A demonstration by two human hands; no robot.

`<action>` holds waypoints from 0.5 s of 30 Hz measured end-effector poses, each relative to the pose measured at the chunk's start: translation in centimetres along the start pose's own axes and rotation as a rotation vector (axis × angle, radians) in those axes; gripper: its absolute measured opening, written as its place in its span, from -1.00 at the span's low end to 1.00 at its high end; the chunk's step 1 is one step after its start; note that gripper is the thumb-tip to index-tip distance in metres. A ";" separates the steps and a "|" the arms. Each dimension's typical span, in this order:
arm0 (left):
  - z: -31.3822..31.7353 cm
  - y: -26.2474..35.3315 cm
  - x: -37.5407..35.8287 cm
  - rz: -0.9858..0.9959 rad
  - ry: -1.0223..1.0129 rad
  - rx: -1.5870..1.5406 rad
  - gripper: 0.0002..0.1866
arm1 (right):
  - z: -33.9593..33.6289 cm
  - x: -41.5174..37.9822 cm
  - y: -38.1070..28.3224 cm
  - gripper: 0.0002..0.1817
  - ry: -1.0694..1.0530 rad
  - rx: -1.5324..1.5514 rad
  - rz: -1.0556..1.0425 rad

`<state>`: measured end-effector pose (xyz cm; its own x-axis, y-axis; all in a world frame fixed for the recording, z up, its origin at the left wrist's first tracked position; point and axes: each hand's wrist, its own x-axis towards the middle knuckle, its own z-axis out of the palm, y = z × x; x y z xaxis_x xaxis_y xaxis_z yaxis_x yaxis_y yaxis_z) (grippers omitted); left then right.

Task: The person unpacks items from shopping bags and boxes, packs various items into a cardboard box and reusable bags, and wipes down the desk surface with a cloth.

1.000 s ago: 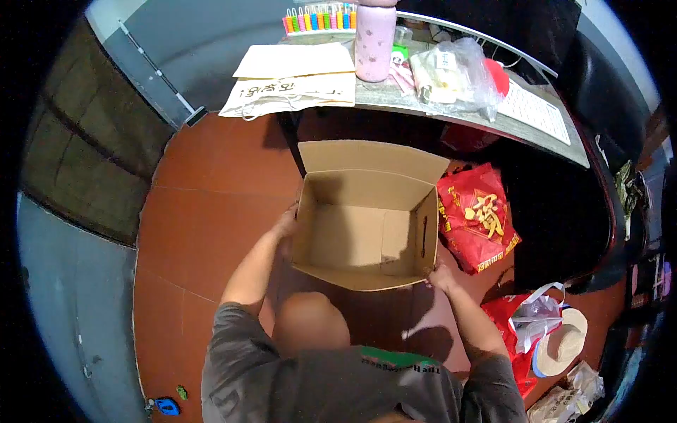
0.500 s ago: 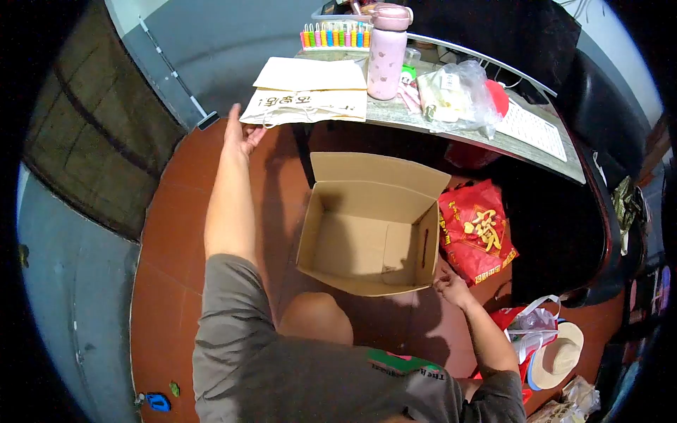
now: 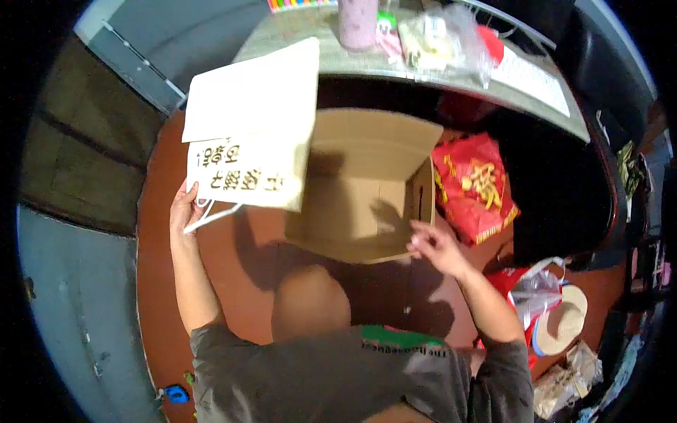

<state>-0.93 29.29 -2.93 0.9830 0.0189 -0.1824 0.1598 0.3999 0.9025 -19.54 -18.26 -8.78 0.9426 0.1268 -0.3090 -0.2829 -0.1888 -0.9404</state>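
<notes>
A folded cream paper bag (image 3: pixel 247 99) with dark printed characters and white cord handles is in my left hand (image 3: pixel 185 211), gripped near its lower left corner. The bag is lifted off the desk and covers the left part of an open cardboard box (image 3: pixel 360 201) on the floor. The box's flap stands up at the back, and shadow falls inside. Over the box's front right corner is my right hand (image 3: pixel 434 247), fingers apart, holding nothing. Beside the box on the right lies a red plastic bag (image 3: pixel 474 187) with gold characters.
On the desk (image 3: pixel 282 35) stand a pink bottle (image 3: pixel 358 25), a clear plastic bag (image 3: pixel 451 42) and a white keyboard (image 3: pixel 534 83). A straw hat (image 3: pixel 563 321) and a red-and-white bag (image 3: pixel 532 292) lie on the floor at right. A blue object (image 3: pixel 176 393) is at lower left.
My left hand has taken the paper bag off the desk and brought it toward me. My right hand has risen from beside the box to over its front right corner. The view has shifted.
</notes>
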 end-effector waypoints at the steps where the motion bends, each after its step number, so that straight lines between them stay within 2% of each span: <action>1: -0.3 -1.0 -1.1 -0.054 -0.103 -0.041 -0.64 | 1.0 0.3 -2.4 -0.40 -0.043 0.267 0.057; 2: 0.0 -2.0 -2.0 -0.137 -0.193 -0.075 -0.67 | 1.7 0.8 -3.5 -0.30 -0.103 0.429 0.034; 3: 2.4 -2.9 -3.6 -0.158 -0.044 0.039 -0.70 | 2.1 1.2 -3.5 -0.18 -0.162 0.547 -0.017; 4: 2.9 -4.5 -3.8 -0.225 -0.041 0.095 -0.71 | 2.8 1.6 -3.8 -0.15 -0.118 0.651 0.015; 8: 5.0 -9.8 -4.4 -0.398 0.034 0.278 -0.70 | 4.2 3.6 -4.2 -0.11 0.179 0.547 0.235; 9: 5.5 -10.1 -4.6 -0.434 -0.050 0.431 -0.66 | 4.1 4.4 -3.3 -0.08 0.239 0.509 0.287; 11: 6.6 -12.9 -4.4 -0.463 -0.082 0.523 -0.58 | 2.8 6.2 1.7 -0.08 0.326 0.418 0.364; 13: 5.9 -16.2 -3.2 -0.365 -0.248 0.662 -0.50 | 0.8 8.4 6.9 -0.14 0.163 0.495 0.416; 15: 4.3 -19.5 -1.0 -0.006 -0.439 1.105 -0.40 | 0.6 10.6 9.3 -0.17 0.228 0.388 0.476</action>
<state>-4.62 17.49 -18.68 0.8943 -0.3824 -0.2325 -0.0564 -0.6117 0.7891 -12.25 -18.07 -20.89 0.7004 -0.1018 -0.7065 -0.6819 0.1969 -0.7044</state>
